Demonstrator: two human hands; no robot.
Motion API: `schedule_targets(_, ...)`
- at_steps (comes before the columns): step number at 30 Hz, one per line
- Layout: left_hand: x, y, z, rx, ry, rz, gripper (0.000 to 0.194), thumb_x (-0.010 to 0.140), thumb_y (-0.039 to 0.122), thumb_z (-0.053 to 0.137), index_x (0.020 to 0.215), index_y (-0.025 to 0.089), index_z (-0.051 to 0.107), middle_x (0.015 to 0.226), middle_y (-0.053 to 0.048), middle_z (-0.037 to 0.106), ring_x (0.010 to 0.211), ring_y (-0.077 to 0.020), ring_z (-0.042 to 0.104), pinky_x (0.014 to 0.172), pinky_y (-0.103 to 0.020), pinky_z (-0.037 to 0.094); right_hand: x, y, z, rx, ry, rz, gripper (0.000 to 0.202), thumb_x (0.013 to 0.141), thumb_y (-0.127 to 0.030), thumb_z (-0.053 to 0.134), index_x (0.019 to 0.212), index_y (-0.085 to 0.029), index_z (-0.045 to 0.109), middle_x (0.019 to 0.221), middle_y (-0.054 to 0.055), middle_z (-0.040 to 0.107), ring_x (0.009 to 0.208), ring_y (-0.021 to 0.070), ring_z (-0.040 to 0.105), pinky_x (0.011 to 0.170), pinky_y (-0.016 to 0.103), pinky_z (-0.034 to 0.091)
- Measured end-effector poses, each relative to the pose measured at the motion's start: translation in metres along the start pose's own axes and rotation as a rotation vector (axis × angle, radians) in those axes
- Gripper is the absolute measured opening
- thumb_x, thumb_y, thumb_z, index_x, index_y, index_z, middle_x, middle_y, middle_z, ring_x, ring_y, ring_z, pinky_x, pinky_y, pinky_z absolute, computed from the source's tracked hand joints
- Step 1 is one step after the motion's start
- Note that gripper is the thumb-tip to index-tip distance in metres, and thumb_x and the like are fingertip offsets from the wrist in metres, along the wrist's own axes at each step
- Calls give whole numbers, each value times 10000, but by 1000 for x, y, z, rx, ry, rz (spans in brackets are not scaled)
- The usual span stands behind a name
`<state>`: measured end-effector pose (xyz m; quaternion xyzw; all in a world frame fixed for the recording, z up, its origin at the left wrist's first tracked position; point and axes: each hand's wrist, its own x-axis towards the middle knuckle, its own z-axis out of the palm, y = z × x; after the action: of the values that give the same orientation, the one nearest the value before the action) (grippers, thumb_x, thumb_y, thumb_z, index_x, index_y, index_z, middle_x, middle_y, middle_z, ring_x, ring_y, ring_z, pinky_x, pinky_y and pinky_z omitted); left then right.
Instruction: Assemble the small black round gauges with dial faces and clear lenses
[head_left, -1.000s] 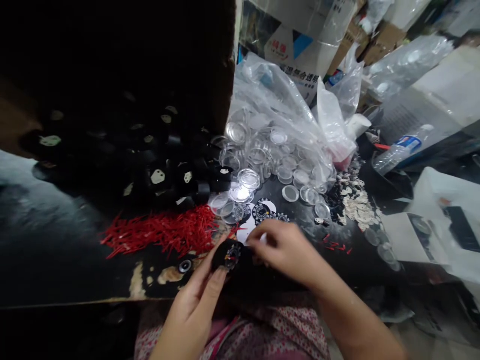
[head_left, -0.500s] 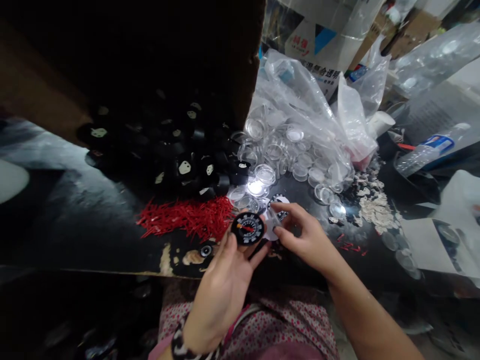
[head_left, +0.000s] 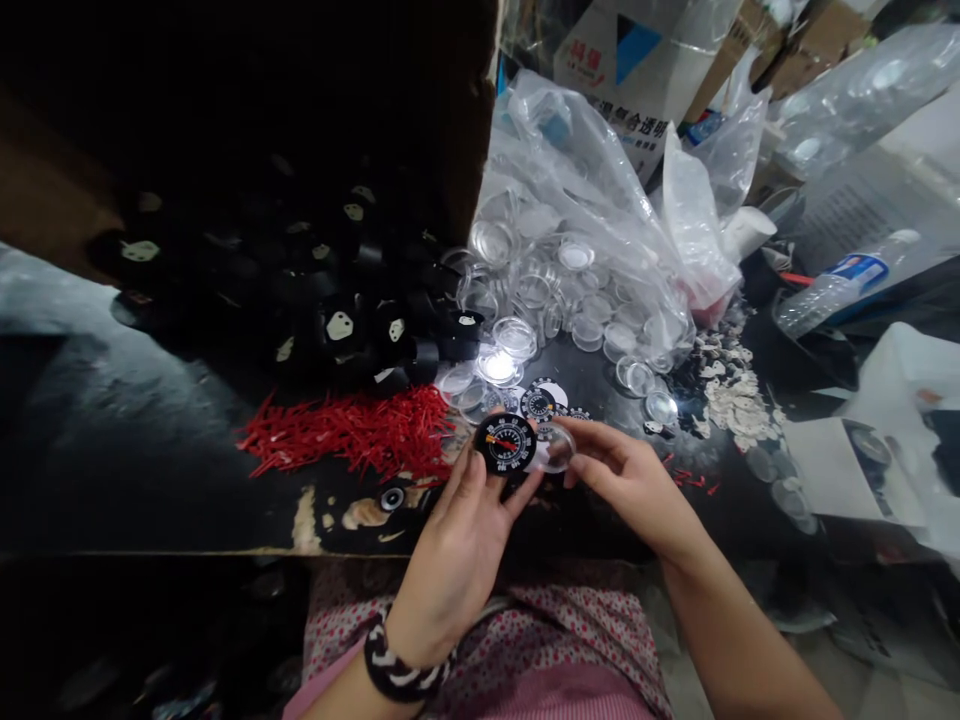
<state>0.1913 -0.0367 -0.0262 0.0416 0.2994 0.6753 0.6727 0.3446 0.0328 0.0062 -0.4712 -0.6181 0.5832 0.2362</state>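
My left hand (head_left: 465,530) grips a round black dial gauge (head_left: 506,444) with white numerals, a red pointer and a small orange mark, its face turned up. Right beside it, my right hand (head_left: 626,475) pinches a clear plastic round cover (head_left: 556,449) by its edge. The cover is tilted and close to the gauge's right side; whether they touch I cannot tell. Just beyond the hands lie printed black dial discs (head_left: 538,402). To the left of my left hand is a heap of thin red pointers (head_left: 352,435).
Clear round covers (head_left: 532,290) pile up by a plastic bag (head_left: 600,150). Black round cases (head_left: 337,325) lie in shadow under a big cardboard box (head_left: 225,90). Small pale metal pieces (head_left: 731,395), a white box (head_left: 847,470) and a plastic bottle (head_left: 844,285) are on the right.
The clear cover in my right hand has turned, its round face now showing beside the gauge. The gauge has shifted slightly right and up, and the whole view has moved a little.
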Motion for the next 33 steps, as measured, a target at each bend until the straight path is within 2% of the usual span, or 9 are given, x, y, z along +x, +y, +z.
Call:
schedule_targets(3, 0, -3, -2, 55, -26, 44, 331, 954, 380, 486, 1255, 286, 586, 1371, -46, 571, 1318, -242, 461, 1055, -435, 443, 0, 2, -4, 70, 52, 32, 324, 797, -308, 639, 1102, -201, 647, 894, 26, 672, 686, 125, 579, 703, 308, 519)
schedule_targets(10, -3, -12, -7, 196, -23, 38, 292, 901, 376, 585, 1168, 289, 668, 1268, -18, 651, 1207, -201, 562, 1026, -314, 458, -3, 3, -2, 229, 22, 71, 291, 803, -321, 676, 1047, -166, 647, 777, -2, 598, 571, 78, 495, 554, 233, 430)
schedule_targets(16, -2, -16, -8, 203, 40, 32, 299, 854, 399, 643, 1118, 268, 698, 1196, -35, 688, 1148, -220, 606, 1032, -341, 457, -5, 8, -1, 285, 8, 72, 302, 820, -328, 669, 1076, -172, 630, 791, -10, 569, 554, 61, 480, 510, 211, 376)
schedule_targets(21, 1, -20, -13, 210, 88, 50, 343, 829, 403, 671, 1139, 255, 678, 1239, -46, 666, 1200, -253, 574, 1061, -389, 434, -4, 15, 0, 237, 37, 60, 321, 819, -326, 662, 1103, -184, 613, 808, -13, 549, 609, 82, 522, 585, 234, 442)
schedule_targets(24, 2, -20, -13, 240, 43, 16, 396, 831, 411, 666, 1188, 241, 649, 1281, -80, 638, 1247, -285, 534, 1074, -439, 416, -3, 18, -1, 30, 119, -5, 317, 839, -296, 620, 1139, -196, 598, 795, -14, 517, 645, 110, 540, 630, 266, 476)
schedule_targets(27, 3, -18, -10, 247, 42, 1, 358, 853, 403, 640, 1174, 247, 648, 1324, -84, 608, 1282, -291, 500, 1081, -464, 404, 1, 16, -10, -392, 227, -150, 330, 858, -238, 581, 1185, -193, 601, 878, 28, 543, 753, 151, 555, 747, 317, 490)
schedule_targets(30, 4, -17, -5, 210, 65, 34, 340, 863, 391, 630, 1163, 230, 648, 1311, -99, 615, 1248, -297, 534, 1034, -464, 462, 9, 9, -33, -690, 263, -205, 324, 886, -284, 573, 1198, -212, 616, 991, 62, 573, 795, 172, 574, 812, 353, 483)
schedule_targets(33, 2, -14, -2, 195, 94, 25, 355, 856, 390, 642, 1160, 208, 649, 1234, -113, 662, 1129, -291, 625, 947, -433, 540, 23, 6, -63, -958, 463, -143, 310, 889, -369, 579, 1151, -215, 642, 1094, 105, 583, 872, 235, 604, 838, 426, 475)
